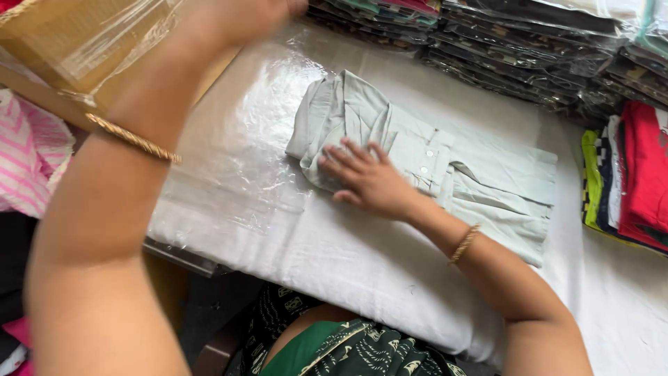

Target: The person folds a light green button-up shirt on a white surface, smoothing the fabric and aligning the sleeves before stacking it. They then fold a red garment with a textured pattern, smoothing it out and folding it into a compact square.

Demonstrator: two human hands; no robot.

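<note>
Looming closest, the left hand [278, 8] is reaching away toward the top edge, blurred and partly out of frame, so whether it is spread or closed cannot be told. On the white worktop [229, 188], the pale green shirt [480, 188] is lying folded narrow, collar end bunched and unfinished. Pressing on that end, the right hand [365, 177] is lying flat, fingers spread, gripping nothing.

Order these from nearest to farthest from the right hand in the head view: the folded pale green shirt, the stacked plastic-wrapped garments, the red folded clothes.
1. Folded pale green shirt: under the right hand.
2. Stacked plastic-wrapped garments: behind, at the table's far edge.
3. Red folded clothes: far right.
</note>
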